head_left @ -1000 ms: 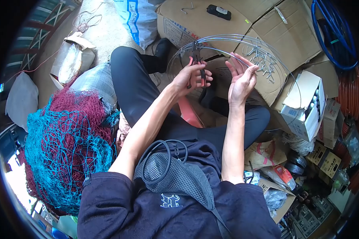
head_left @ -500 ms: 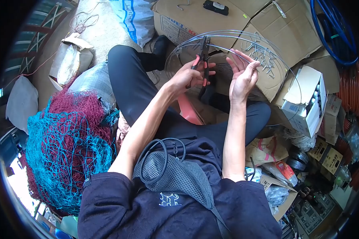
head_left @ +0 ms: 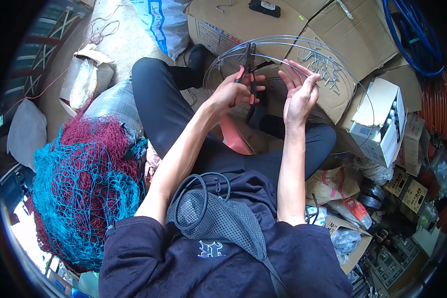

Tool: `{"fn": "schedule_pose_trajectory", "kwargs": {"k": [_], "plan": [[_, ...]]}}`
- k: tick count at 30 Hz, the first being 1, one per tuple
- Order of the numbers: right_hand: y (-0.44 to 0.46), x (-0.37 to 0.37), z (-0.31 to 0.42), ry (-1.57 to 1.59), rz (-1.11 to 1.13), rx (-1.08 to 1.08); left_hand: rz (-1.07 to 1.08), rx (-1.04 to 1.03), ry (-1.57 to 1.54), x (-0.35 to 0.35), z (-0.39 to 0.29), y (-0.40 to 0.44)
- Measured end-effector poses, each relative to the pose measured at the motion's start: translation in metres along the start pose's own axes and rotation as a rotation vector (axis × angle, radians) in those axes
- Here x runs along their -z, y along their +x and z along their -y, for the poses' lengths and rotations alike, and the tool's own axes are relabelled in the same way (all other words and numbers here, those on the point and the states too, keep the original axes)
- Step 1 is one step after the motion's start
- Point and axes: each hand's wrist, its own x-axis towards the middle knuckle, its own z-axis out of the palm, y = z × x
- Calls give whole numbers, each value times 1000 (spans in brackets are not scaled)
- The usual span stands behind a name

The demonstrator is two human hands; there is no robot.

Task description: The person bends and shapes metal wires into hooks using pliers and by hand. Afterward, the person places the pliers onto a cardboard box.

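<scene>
My left hand (head_left: 232,93) is closed around the red-and-black handles of a pair of pliers (head_left: 249,74). The dark jaws point away from me and meet the strands of a loose coil of grey metal wire (head_left: 278,40). Whether the jaws are fully closed on the wire is too small to tell. To the right, my right hand (head_left: 301,97) pinches a strand of that wire between thumb and forefinger, palm turned up, its other fingers loosely spread. Several bent wire hooks (head_left: 325,69) lie on the cardboard (head_left: 350,42) beyond my right hand.
A black object with a label (head_left: 264,7) lies on the cardboard box. At right are a white carton of bottles (head_left: 377,121), blue hose (head_left: 407,39) and orange coils (head_left: 438,107). Heaped maroon and teal netting (head_left: 87,188) sits at left. A pink piece (head_left: 233,134) lies between my legs.
The view has shifted slightly, and the pliers stand a little more upright. Both hands keep the same hold on the pliers and the wire.
</scene>
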Motion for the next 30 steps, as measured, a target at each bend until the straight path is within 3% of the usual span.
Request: {"fn": "schedule_pose_trajectory", "kwargs": {"k": [30], "plan": [[-3,1,-2,48,23,-24,43,-20,195,-12,2,0]]}}
